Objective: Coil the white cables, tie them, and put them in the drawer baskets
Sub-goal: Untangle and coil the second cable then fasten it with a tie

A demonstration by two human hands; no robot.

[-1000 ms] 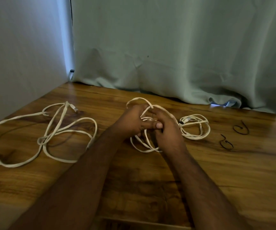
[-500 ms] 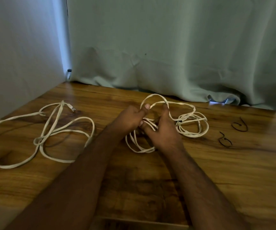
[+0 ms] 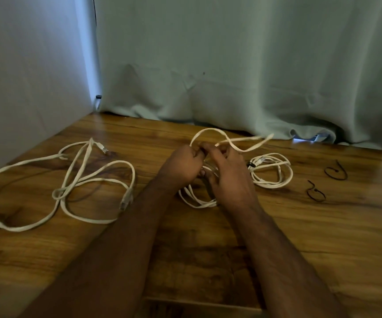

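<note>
Head view is showing left hand (image 3: 183, 165) and right hand (image 3: 227, 174) gripping the white cable (image 3: 242, 145), forming another loop.

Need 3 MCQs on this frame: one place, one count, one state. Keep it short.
1. Where does the loose uncoiled cable lie?
A. left of the hands
B. right of the hands
C. against the curtain

2. How many black ties lie loose at the right of the table?
A. one
B. two
C. four

3. What state is the coil just right of the hands in?
A. spread out straight
B. wound, with a black tie on it
C. held in the air

Key: 1 A, it sprawls on the wood at the left. 2 B, a second tie lies beyond the first. 3 B, its loops are bunched under a dark band, while the left hand and right hand work another cable.
</note>
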